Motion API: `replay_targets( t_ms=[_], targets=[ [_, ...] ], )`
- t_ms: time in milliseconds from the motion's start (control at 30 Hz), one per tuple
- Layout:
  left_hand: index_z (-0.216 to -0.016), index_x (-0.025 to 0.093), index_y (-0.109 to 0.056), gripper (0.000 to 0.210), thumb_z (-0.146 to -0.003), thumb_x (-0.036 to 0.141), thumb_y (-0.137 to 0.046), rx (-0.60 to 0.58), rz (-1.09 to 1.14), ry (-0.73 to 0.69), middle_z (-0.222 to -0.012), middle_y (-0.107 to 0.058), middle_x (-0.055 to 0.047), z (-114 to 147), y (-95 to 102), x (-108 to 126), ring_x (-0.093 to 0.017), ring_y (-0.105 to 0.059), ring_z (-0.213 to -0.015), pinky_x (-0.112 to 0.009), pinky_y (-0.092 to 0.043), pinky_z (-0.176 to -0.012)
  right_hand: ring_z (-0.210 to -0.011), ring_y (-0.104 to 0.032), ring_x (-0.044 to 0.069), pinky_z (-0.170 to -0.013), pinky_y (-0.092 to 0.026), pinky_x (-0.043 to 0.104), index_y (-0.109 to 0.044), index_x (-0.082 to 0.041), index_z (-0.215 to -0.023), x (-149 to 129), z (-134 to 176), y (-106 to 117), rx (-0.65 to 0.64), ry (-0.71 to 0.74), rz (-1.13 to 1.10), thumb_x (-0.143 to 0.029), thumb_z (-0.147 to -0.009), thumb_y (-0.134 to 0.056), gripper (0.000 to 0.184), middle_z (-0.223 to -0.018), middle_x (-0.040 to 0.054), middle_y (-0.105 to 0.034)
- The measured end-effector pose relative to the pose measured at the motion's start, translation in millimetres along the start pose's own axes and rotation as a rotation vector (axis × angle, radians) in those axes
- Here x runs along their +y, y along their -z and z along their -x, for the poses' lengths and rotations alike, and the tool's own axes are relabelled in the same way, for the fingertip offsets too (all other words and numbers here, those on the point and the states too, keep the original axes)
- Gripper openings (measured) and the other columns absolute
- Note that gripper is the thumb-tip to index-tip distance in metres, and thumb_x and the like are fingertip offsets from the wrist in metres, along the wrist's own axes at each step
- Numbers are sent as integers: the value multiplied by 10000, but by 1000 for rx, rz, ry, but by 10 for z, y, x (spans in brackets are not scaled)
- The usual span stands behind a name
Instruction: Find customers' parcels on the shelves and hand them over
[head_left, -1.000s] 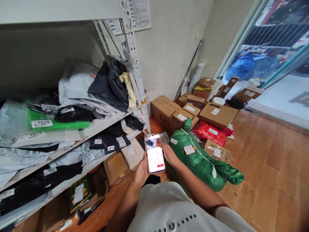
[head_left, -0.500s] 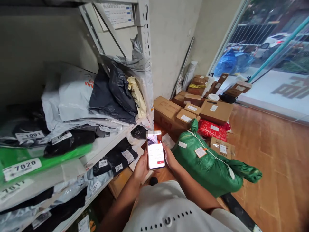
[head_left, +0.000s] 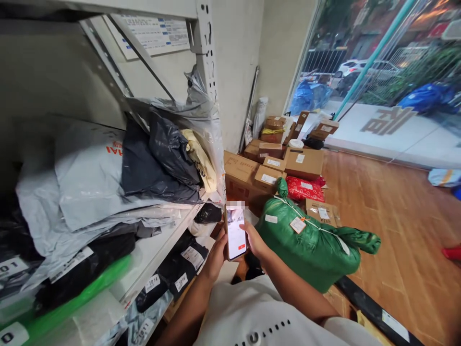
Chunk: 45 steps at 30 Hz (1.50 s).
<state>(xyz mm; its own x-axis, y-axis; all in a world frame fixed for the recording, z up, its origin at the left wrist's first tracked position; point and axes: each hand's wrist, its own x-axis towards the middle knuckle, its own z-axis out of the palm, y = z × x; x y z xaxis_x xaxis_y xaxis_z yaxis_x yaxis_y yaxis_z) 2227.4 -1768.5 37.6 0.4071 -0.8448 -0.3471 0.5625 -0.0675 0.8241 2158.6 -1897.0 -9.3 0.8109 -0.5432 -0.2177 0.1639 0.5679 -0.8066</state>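
Smartphone [head_left: 236, 239] stands upright in front of me, tilted a little, its lit screen facing up at me, held between my left hand [head_left: 216, 253] and my right hand [head_left: 258, 241]. My left fingers grasp it along the left edge and under the lower corner, the thumb lying against the side. My right hand grips the opposite edge, with the thumb [head_left: 246, 227] bent over the border of the screen; whether its tip presses the glass I cannot tell, and the rest of those fingers are hidden behind the phone. On the screen I see a picture at the top, a pale area below and a small red button near the bottom. Both forearms reach forward over my white shirt [head_left: 248, 305]. Left of my hands runs a white shelf [head_left: 172, 222], with a grey plastic parcel [head_left: 90, 168] and dark bags piled on it, and black parcels labelled 1014 and 1016 on the level below. Right of my right hand, on the wooden floor [head_left: 399, 226], lies a green sack [head_left: 309, 242] tied with white cord, cardboard boxes [head_left: 239, 166] and a red package [head_left: 305, 189] beyond it.
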Motion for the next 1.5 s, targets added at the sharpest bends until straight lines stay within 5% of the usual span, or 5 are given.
replay_targets(
  t_ms=[267,567,833,1067,1500],
  targets=[
    [-1379,286,-464,600,-889,623,-385,-2,-461,-24,-1154,-625,-118,-258,23,297,-284,-641,-885,-350,-550,-551,-813,-697,306,-728,-540,416,-660,-170,-961,-269,-23,-64,-73,-75,-162,-569,-761,-583,453,-842,96,-747],
    [-1323,271,-557,461,-878,390,-554,826,-1758,-1063,-1381,-418,-131,-688,-274,2501,-314,-355,-1308,-491,-265,-1111,-813,-731,275,-786,-558,417,-641,-135,-1082,-726,-390,485,-33,-207,-347,-398,-848,-589,356,-905,109,-767],
    [-851,179,-728,377,-805,523,-580,1115,-2085,62,-888,-686,-140,-884,643,3028,-337,-602,-939,-541,-365,-930,-1047,-673,316,-934,-495,483,-537,-195,-1283,-1010,-768,899,-237,-183,-462,-318,-850,-636,461,-1169,129,-701],
    [-1210,240,-586,426,-871,477,-485,1417,-2077,-589,-1327,-431,-177,-1210,52,3116,-365,-474,-1185,-503,-396,-943,-1168,-579,421,-772,-560,534,-215,-281,-1483,-1187,-1002,880,-541,-368,-461,-447,-803,-667,833,-1309,176,-602],
    [-1207,128,-653,529,-854,454,-432,1228,-2087,148,-1382,-473,-250,-1295,617,3498,-440,-407,-1283,-576,-365,-978,-1032,-653,419,-514,-569,322,-124,-287,-1511,-1225,-1097,721,-783,-343,-391,-484,-753,-694,968,-1217,198,-623]
  ],
)
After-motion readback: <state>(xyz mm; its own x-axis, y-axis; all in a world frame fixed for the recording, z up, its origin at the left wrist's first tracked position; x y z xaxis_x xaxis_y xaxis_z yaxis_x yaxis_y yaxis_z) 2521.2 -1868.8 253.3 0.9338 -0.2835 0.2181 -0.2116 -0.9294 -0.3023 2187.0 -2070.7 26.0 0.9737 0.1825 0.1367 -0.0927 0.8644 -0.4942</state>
